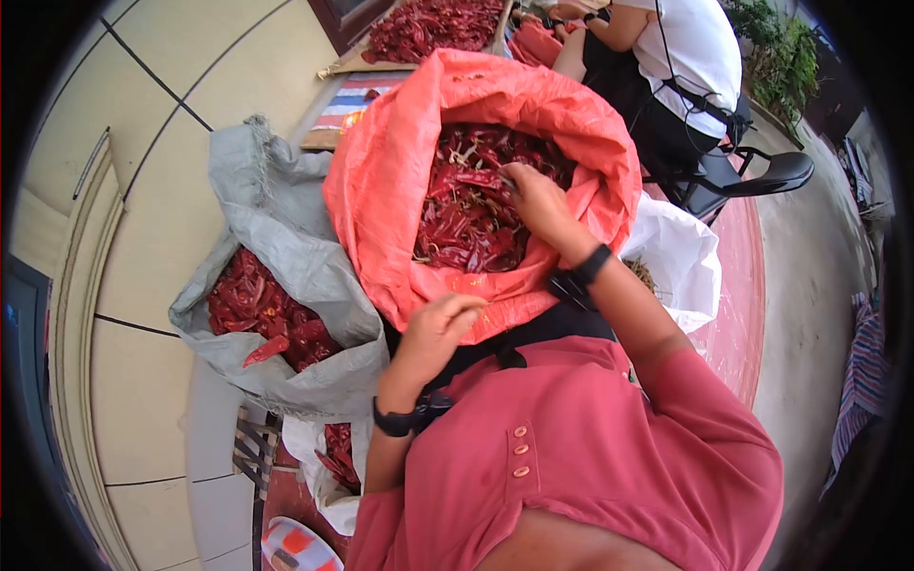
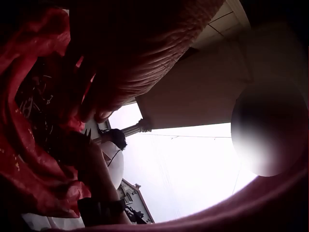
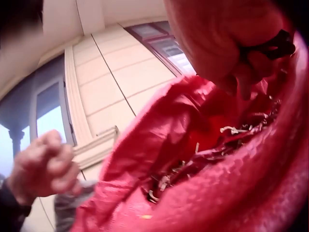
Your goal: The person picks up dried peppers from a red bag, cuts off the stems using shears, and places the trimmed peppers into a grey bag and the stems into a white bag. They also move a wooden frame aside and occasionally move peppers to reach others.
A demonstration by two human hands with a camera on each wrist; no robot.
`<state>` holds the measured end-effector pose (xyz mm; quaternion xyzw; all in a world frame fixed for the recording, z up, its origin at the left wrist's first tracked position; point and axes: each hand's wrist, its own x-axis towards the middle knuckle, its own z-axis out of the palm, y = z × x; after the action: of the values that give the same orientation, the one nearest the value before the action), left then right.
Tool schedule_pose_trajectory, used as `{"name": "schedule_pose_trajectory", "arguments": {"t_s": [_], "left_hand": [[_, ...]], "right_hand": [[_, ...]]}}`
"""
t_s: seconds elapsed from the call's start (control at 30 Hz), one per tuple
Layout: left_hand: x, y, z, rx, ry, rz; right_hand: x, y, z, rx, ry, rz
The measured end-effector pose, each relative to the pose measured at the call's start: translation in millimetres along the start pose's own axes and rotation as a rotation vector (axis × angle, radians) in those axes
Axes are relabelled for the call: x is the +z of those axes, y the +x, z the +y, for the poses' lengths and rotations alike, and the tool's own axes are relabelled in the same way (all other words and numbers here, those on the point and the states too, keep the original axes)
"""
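My right hand (image 1: 545, 211) is over the dried red chilies (image 1: 466, 224) inside a big red woven sack (image 1: 381, 181). In the right wrist view this hand (image 3: 231, 48) grips a small black-handled tool (image 3: 270, 47) that looks like scissors; its working end is mostly hidden. My left hand (image 1: 438, 335) hovers at the sack's near rim, fingers loosely bent with nothing seen in them. The right wrist view shows the left hand (image 3: 46, 166) beside the sack, and in the left wrist view its dark back (image 2: 140, 53) fills the top.
On the left stands a grey sack (image 1: 286, 219) of chilies, with a white bag (image 1: 309, 447) below it. Another white bag (image 1: 681, 257) is at right. Chilies are heaped (image 1: 433, 29) at the back, near a seated person (image 1: 690, 57) and a black chair (image 1: 762, 176).
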<state>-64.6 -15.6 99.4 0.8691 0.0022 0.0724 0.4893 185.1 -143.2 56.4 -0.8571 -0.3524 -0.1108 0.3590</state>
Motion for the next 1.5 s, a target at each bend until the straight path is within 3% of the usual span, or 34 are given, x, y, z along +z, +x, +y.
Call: {"name": "schedule_pose_trajectory", "arguments": {"t_s": [0.07, 0.2, 0.3, 0.33, 0.43, 0.53, 0.63, 0.7, 0.73, 0.83, 0.87, 0.97, 1.07, 1.3, 1.4, 1.5], "left_hand": [[15.4, 3.6, -10.9, -0.015, -0.056, -0.072], [21.0, -1.4, -11.1, -0.048, -0.083, -0.123], [20.5, -4.4, -17.2, -0.031, -0.029, -0.098], [20.5, -4.5, -18.2, -0.011, 0.006, -0.078], [16.4, 3.5, -9.4, 0.083, 0.108, 0.156], [9.8, 23.6, -0.6, 0.285, 0.349, 0.382], [9.4, 39.0, 20.1, 0.323, 0.635, 0.451], [15.1, 47.7, 10.7, 0.306, 0.618, 0.406], [18.4, 50.4, 5.5, 0.301, 0.61, 0.384], [26.8, 52.0, -4.4, 0.191, 0.435, 0.302], [31.8, 53.5, -11.4, 0.261, 0.405, 0.381], [34.9, 52.0, -6.9, 0.244, 0.162, 0.428], [32.1, 51.6, 1.4, 0.217, 0.13, 0.45], [33.9, 49.8, 0.0, 0.188, 0.061, 0.382], [36.6, 45.5, 2.9, -0.001, 0.007, 0.229], [40.7, 44.7, 6.1, 0.073, -0.348, 0.255]], "right_hand": [[24.8, 21.4, 12.2, 0.105, -0.108, -0.186], [39.9, 31.3, 21.2, 0.127, -0.2, -0.261], [24.6, 30.4, 7.9, 0.182, -0.098, -0.229], [24.6, 26.9, 6.8, 0.117, -0.075, -0.09], [-3.2, 13.0, -20.3, 0.133, 0.222, -0.082], [-15.6, -4.0, -34.0, 0.139, 0.363, -0.201], [-25.2, -27.0, -48.6, 0.169, 0.595, -0.376], [-27.8, -40.2, -55.2, 0.251, 0.818, -0.51], [-41.7, -43.0, -65.6, 0.226, 0.772, -0.543], [-41.9, -57.2, -69.4, 0.228, 0.951, -0.42], [-49.1, -59.0, -70.8, 0.22, 1.012, -0.425], [-61.1, -67.1, -80.5, 0.307, 1.117, -0.441], [-55.8, -76.4, -83.3, 0.382, 1.215, -0.334], [-41.3, -75.4, -83.7, -0.087, 0.878, -0.013], [-49.4, -75.2, -94.5, -0.376, 0.393, 0.132], [-49.9, -74.9, -98.6, -0.477, 0.256, 0.212]]}}
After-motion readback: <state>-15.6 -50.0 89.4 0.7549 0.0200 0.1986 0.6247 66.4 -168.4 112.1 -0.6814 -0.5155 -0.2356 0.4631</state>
